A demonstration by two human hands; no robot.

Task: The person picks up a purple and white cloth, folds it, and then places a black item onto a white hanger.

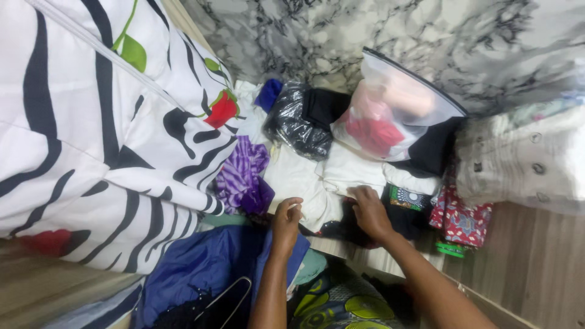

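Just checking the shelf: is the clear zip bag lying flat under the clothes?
No, the clear zip bag stands tilted on top of the folded white clothes.

A wooden shelf (536, 268) carries heaped clothes; white folded cloth (317, 176) lies in the middle; a purple tie-dye garment (241, 173) sits at its left; a red patterned fabric (460, 219) at its right; a clear zip bag (393, 109) and black plastic bag (292, 125) rest behind.
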